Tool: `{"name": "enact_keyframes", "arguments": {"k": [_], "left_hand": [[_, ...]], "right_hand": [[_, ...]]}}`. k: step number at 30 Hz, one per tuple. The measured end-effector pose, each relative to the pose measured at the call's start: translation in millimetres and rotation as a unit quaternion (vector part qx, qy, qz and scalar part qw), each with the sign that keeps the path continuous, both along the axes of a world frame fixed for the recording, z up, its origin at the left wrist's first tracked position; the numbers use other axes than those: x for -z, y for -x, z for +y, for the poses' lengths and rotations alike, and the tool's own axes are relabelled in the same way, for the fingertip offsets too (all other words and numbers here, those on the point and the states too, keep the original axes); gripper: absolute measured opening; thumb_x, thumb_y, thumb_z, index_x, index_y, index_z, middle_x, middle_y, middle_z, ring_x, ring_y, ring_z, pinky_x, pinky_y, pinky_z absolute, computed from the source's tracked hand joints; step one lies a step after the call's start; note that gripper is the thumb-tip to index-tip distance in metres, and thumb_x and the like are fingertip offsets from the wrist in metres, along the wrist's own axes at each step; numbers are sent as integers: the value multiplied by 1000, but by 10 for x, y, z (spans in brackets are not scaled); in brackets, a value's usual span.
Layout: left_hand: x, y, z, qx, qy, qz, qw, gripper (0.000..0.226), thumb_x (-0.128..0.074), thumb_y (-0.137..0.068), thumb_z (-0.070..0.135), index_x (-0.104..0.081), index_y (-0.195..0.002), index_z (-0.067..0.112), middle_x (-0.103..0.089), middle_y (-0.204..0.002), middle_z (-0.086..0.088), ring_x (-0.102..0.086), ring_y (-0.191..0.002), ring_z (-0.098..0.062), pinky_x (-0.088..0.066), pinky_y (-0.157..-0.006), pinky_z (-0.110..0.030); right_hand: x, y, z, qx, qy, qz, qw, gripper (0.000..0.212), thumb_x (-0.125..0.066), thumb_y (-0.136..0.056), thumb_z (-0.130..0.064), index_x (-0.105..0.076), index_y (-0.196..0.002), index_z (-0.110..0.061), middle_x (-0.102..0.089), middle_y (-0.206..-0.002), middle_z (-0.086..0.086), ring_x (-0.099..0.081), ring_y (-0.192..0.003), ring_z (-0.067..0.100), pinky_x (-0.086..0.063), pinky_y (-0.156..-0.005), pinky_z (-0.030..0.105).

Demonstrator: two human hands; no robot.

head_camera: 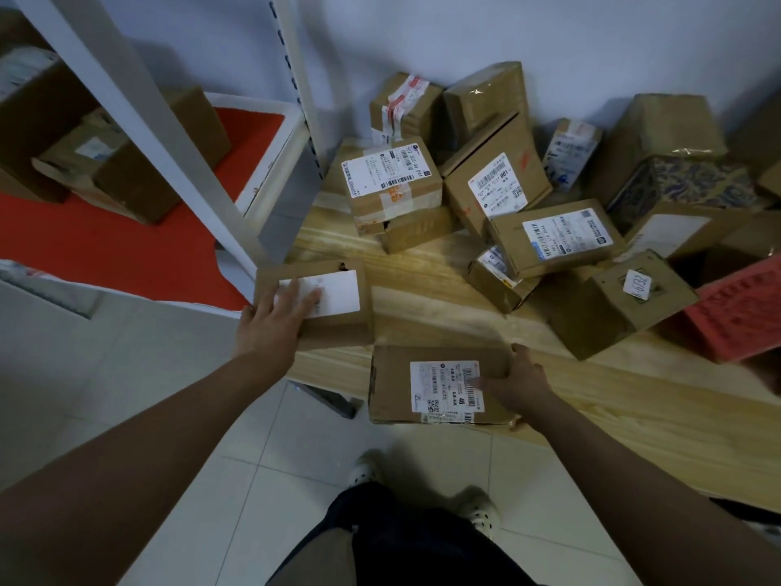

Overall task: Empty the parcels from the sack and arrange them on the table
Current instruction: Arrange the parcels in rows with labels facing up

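Parcels: brown cardboard boxes, most bearing white shipping labels, lie on the wooden bench; no sack appears in the head view.
Rear heap: a loose pile against the white wall, several boxes tilted or leaning on one another, among them a blue patterned box and a red padded parcel at the right edge.
Left parcel: flat at the bench's left edge, apart from the heap, large white label upward.
Left hand: grip spread, palm and fingers pressed flat on the left parcel's top and label.
Front parcel: flat at the bench's near edge, label upward, just beside the left parcel.
Right hand: grip loosely spread, fingers on the label, thumb at the far edge.
Shelving: white uprights, red shelf surfaces holding further boxes, left of the bench.
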State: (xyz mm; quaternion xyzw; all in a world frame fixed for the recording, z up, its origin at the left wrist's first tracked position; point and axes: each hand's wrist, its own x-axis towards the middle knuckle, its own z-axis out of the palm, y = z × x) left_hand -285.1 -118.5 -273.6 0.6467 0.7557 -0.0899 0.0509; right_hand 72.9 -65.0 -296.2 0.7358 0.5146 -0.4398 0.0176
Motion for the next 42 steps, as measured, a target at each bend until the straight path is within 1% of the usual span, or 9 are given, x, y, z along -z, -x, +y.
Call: {"name": "enact_keyframes", "arguments": {"k": [4, 7, 9, 19, 26, 30, 36, 39, 42], "left_hand": [[-111, 56, 104, 55, 12, 39, 998, 88, -78, -72, 38, -29, -145, 26, -26, -154, -6, -21, -143, -31, -24, -113, -61], [-191, -43, 261, 76, 2, 46, 996, 112, -82, -55, 63, -28, -144, 20, -21, -157, -6, -18, -145, -28, -18, -115, -59], [-189, -71, 407, 74, 11, 26, 997, 131, -79, -52, 71, -10, -152, 23, -10, -161, -6, -12, -148, -28, -13, -117, -60], [-202, 79, 710, 172, 108, -29, 979, 141, -83, -50, 67, 3, -155, 28, -16, -157, -4, -16, -145, -29, -13, -117, -60], [-154, 68, 527, 288, 104, -60, 950, 134, -77, -53, 73, 3, -153, 32, -7, -160, -1, -8, -148, -25, -1, -120, -55], [-375, 43, 725, 140, 79, -251, 955, 123, -64, -59, 84, -7, -155, 31, -11, -162, 1, -12, -149, -25, -14, -119, -52], [-613, -64, 1365, -263, -15, -584, 768, 112, -64, -71, 75, -19, -155, 17, -30, -157, -8, -39, -137, -26, -40, -107, -42], [-657, -151, 1643, -335, 26, -668, 664, 119, -66, -62, 80, -20, -155, 21, -26, -158, -9, -36, -139, -30, -35, -113, -49], [-650, -217, 1831, -347, 58, -708, 612, 105, -65, -66, 78, -33, -150, 23, -35, -153, -6, -36, -137, -30, -30, -115, -47]], "right_hand": [[-49, 39, -28, -201, -128, -122, 963, 116, -76, -68, -66, -7, -155, -34, -15, -161, 11, -19, -146, 37, -30, -113, 59], [-54, 168, -87, -459, -172, -105, 866, 136, -69, -51, -85, 0, -156, -34, 3, -166, 1, 4, -152, 28, 2, -119, 61], [1, 241, -93, -525, -160, -119, 828, 137, -76, -52, -75, 5, -155, -35, 1, -165, -1, 1, -152, 27, 3, -119, 61], [-274, 237, 341, -369, -164, -259, 878, 136, -83, -58, -63, 6, -156, -32, -19, -158, 11, -21, -144, 35, -26, -114, 60], [-326, 657, 433, -402, -205, -152, 879, 110, -71, -72, -65, -7, -156, -34, -10, -164, 3, -11, -150, 28, -10, -119, 53], [-656, 977, 802, -325, -320, -93, 885, 87, -67, -86, -47, -18, -155, -28, -22, -159, 6, -19, -147, 26, -16, -119, 50], [-828, 1430, 1488, -73, -292, 100, 948, 73, -66, -87, -41, -30, -149, -26, -33, -147, 11, -30, -138, 33, -37, -111, 56], [-837, 1462, 1622, -45, -265, 118, 956, 74, -67, -89, -43, -30, -150, -25, -34, -150, 10, -32, -139, 32, -37, -110, 49], [-810, 1397, 1692, -50, -263, 151, 952, 69, -70, -81, -49, -41, -141, -29, -46, -138, 3, -45, -128, 26, -44, -105, 52]]}}
